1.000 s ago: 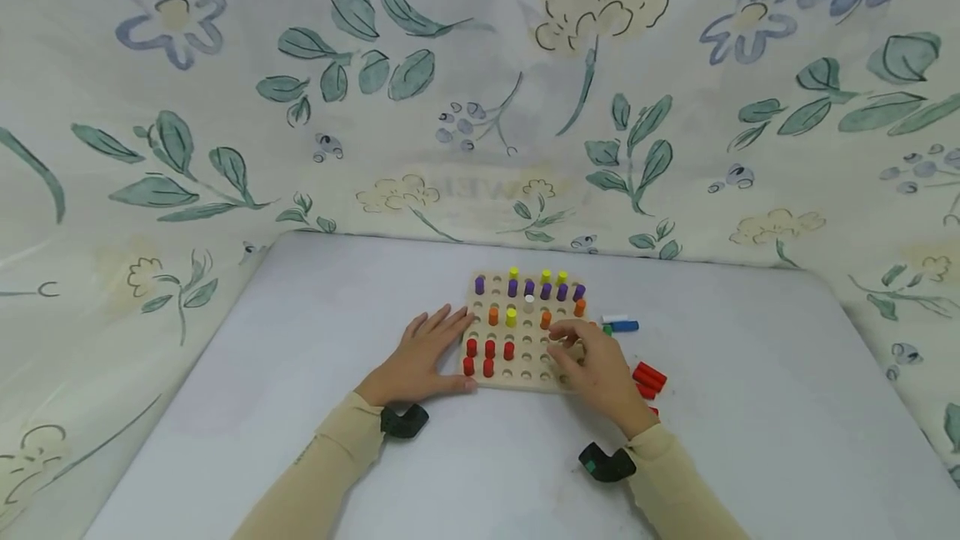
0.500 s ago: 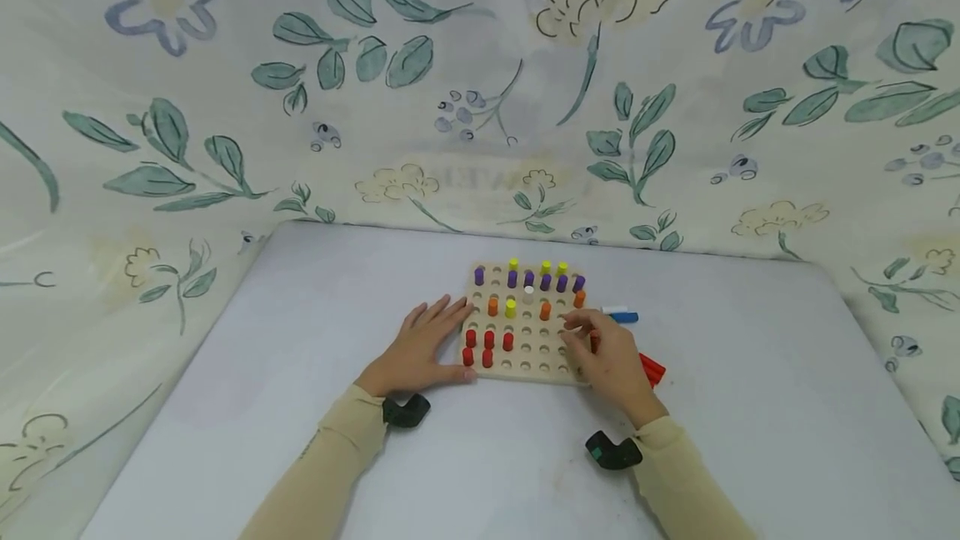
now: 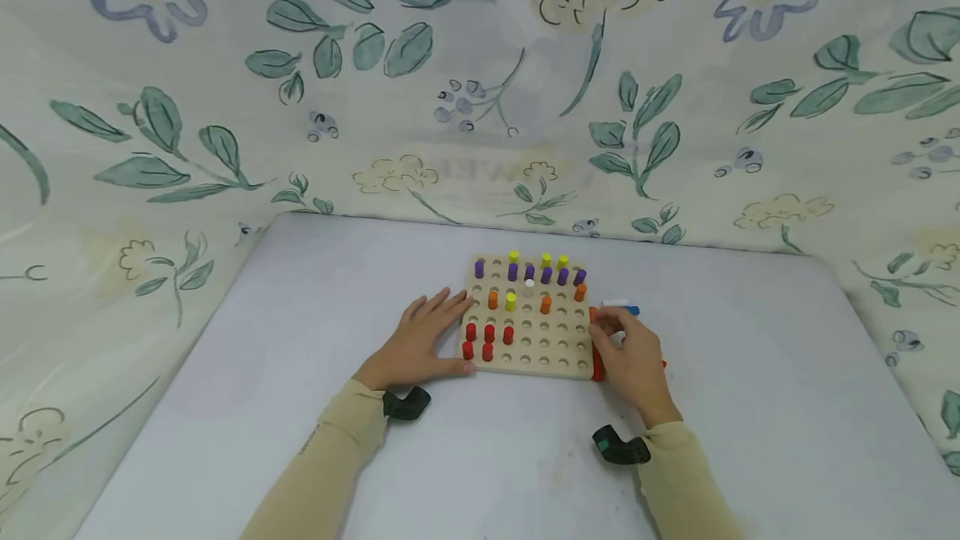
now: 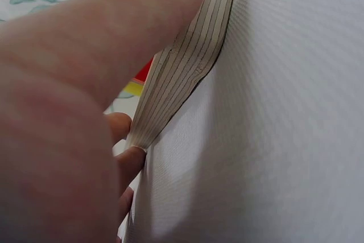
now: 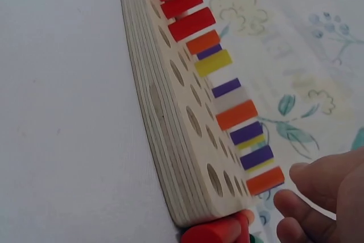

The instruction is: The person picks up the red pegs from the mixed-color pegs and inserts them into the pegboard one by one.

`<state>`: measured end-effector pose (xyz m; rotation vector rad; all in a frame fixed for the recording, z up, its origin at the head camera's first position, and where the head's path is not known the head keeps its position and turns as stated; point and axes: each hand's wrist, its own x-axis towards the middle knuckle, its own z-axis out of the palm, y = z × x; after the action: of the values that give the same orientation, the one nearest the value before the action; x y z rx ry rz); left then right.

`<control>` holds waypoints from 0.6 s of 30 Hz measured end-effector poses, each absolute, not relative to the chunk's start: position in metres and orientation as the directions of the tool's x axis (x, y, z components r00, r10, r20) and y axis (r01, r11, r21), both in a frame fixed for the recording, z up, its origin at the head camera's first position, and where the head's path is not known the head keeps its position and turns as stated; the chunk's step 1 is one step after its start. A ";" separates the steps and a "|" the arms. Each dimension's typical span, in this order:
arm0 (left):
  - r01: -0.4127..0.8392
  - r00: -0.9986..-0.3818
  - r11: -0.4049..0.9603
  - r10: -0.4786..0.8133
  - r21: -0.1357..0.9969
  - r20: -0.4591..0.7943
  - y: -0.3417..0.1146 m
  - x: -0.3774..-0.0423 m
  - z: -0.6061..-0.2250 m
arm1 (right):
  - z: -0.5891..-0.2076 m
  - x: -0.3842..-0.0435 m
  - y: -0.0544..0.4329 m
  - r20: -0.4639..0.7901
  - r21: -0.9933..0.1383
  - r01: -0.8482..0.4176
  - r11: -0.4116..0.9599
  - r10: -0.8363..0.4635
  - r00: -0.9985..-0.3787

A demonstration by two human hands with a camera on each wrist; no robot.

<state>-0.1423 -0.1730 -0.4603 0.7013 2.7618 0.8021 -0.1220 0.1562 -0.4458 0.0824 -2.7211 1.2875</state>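
Observation:
A wooden pegboard (image 3: 516, 348) with round holes lies on the white table. My left hand (image 3: 420, 340) rests along its left side, fingers spread and thumb at the near corner; the left wrist view shows fingertips against the layered edge (image 4: 182, 66). Several red pegs (image 3: 489, 332) stand at the board's near left, and a row of purple pegs (image 3: 547, 275) stands toward the back. My right hand (image 3: 633, 361) is just beyond the right edge, over loose pegs. In the right wrist view its fingers are loosely bent with nothing between them, and a loose red peg (image 5: 210, 231) lies against the board.
Yellow pegs (image 3: 546, 260), orange pegs (image 3: 545, 305) and a white peg (image 3: 529, 288) also stand in the board. To its right lie a loose blue peg (image 3: 634, 310) and a loose white peg (image 3: 615, 302). A flowered cloth (image 3: 480, 165) hangs behind the table.
My right hand has moved right, from above the board to the loose pegs beside it. The left hand stays at the board's left edge. The head view has tilted up slightly.

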 end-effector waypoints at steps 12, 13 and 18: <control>0.401 -0.874 0.749 0.485 0.528 -0.024 -0.174 -0.148 -0.460 | -0.447 -0.121 0.164 0.101 -0.712 -0.049 0.700 0.033 -0.994; 0.400 -0.874 0.748 0.485 0.530 -0.025 -0.174 -0.148 -0.461 | -0.448 -0.121 0.165 0.102 -0.707 -0.050 0.705 0.031 -0.994; 0.404 -0.872 0.748 0.489 0.527 -0.028 -0.173 -0.145 -0.464 | -0.453 -0.118 0.165 0.082 -0.689 -0.027 0.724 0.041 -0.996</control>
<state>-0.1445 -0.1733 -0.4641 0.7160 2.7821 0.7812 -0.1182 0.1651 -0.4526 -0.0109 -2.8316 1.1341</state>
